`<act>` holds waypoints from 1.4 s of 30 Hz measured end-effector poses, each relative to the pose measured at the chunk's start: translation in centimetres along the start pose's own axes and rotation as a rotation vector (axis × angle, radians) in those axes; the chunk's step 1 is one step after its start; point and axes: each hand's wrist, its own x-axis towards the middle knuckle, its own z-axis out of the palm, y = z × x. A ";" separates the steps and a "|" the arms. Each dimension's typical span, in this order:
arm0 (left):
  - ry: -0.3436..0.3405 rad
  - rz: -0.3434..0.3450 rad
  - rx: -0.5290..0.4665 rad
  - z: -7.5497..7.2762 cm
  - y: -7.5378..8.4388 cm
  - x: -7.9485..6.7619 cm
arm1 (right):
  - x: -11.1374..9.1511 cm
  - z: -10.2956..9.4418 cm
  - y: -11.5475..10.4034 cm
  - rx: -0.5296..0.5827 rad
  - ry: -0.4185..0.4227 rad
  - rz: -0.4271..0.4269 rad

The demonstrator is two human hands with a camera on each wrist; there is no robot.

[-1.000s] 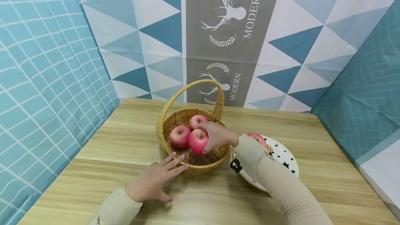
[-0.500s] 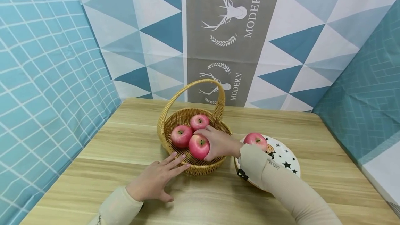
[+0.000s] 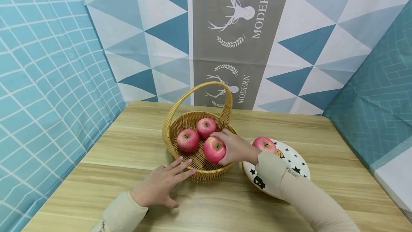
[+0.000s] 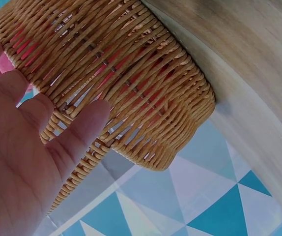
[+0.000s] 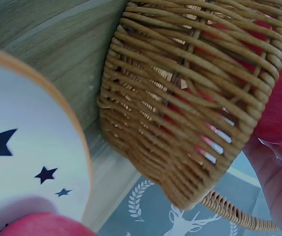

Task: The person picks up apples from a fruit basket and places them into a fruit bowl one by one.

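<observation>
A wicker basket (image 3: 202,176) with a tall arched handle stands mid-table. Two red apples, a left one (image 3: 188,140) and a back one (image 3: 206,127), lie inside it. My right hand (image 3: 236,148) grips a third apple (image 3: 214,150) over the basket's right part; in the right wrist view this apple (image 5: 281,101) shows above the rim. At the basket's front left rim, my left hand (image 3: 161,183) has its fingers spread and fairly straight, fingertips at the wicker. The left wrist view shows that hand's thumb (image 4: 89,123) along the basket wall (image 4: 131,78).
A white plate (image 3: 294,155) with black stars stands right of the basket, partly behind my right sleeve. Another red apple (image 3: 264,144) sits on it. Patterned cloth walls (image 3: 154,38) close off the back and sides. A white block (image 3: 394,178) lies at the right edge.
My right hand and the gripped apple have moved a little to the right, away from the other two apples. More of the plate shows. The left hand has stayed at the rim.
</observation>
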 end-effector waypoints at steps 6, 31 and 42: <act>0.001 0.008 -0.002 -0.1 0.0 0.0 | -0.7 -0.8 0.6 0.054 0.015 0.055; -0.048 -0.018 -0.038 -0.4 0.0 0.1 | -3.9 -5.6 4.3 0.183 0.023 0.049; -0.039 -0.025 -0.065 -0.4 0.2 0.0 | -5.0 -6.4 5.5 0.245 0.040 0.106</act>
